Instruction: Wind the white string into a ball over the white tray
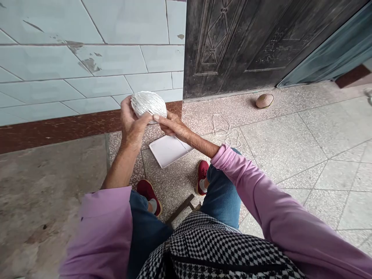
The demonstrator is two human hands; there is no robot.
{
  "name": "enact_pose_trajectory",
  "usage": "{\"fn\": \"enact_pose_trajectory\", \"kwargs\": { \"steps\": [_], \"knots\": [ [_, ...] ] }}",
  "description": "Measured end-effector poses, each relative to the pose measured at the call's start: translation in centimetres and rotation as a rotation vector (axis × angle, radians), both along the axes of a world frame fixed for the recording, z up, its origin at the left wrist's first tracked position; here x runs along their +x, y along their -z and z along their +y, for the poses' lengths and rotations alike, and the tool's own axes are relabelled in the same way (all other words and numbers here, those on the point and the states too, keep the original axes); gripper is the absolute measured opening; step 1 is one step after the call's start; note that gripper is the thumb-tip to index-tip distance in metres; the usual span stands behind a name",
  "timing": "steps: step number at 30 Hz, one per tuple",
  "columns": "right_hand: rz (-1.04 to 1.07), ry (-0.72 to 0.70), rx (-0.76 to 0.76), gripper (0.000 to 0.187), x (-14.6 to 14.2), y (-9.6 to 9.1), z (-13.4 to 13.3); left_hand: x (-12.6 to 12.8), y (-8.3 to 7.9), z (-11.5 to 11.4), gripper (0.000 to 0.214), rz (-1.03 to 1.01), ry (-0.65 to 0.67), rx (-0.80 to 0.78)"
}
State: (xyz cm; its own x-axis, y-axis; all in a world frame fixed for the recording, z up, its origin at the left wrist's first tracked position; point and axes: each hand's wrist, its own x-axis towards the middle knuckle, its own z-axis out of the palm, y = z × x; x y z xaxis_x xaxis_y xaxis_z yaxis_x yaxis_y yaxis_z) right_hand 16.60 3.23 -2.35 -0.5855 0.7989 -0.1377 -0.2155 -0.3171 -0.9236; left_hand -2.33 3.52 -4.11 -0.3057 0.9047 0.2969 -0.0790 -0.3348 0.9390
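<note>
- A ball of white string is held up in both hands, above the speckled floor and in front of the tiled wall.
- The left hand grips the ball's left side, thumb along its lower front; the other fingers are partly hidden behind it.
- The right hand closes on the ball's lower right edge, one fingertip beside the left thumb; whether it also pinches a strand, I cannot tell.
- Below the hands, a shallow white tray lies on the floor, a thin strand crossing near its right edge.
- Loose white string lies in loops to the tray's right.
- A round tan object sits by the floor's edge at the dark door.
</note>
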Motion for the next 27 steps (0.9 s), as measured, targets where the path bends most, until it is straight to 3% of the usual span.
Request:
{"fn": "enact_pose_trajectory", "kwargs": {
  "steps": [4,8,12,15,19,24,27],
  "knots": [
    [0.075,-0.123,-0.162,0.067,0.5,-0.1,-0.6,-2.3,-0.5,-0.7,0.116,0.023,0.22,0.028],
    [0.147,-0.325,-0.267,0.066,1.1,0.2,-0.7,-5.0,-2.1,-1.8,0.111,-0.049,0.4,0.005],
    [0.179,-0.446,-0.334,0.065,1.4,0.5,-0.1,-5.0,-3.5,-2.8,0.1,-0.071,0.548,-0.042],
    [0.167,-0.47,-0.334,0.064,1.4,0.7,0.2,-4.0,-3.7,-3.2,0.084,-0.043,0.572,-0.09],
    [0.114,-0.43,-0.258,0.06,1.4,1.0,-0.1,-3.9,-2.7,-2.5,0.09,-0.04,0.413,-0.081],
    [0.063,-0.328,-0.028,0.05,1.8,0.8,-0.2,-6.3,-1.5,-1.3,0.098,0.246,-0.072,-0.112],
    [0.04,-0.202,0.133,0.049,2.8,-0.1,0.9,-6.7,-1.3,-1.7,0.097,0.433,-0.128,-0.205]
  ]
}}
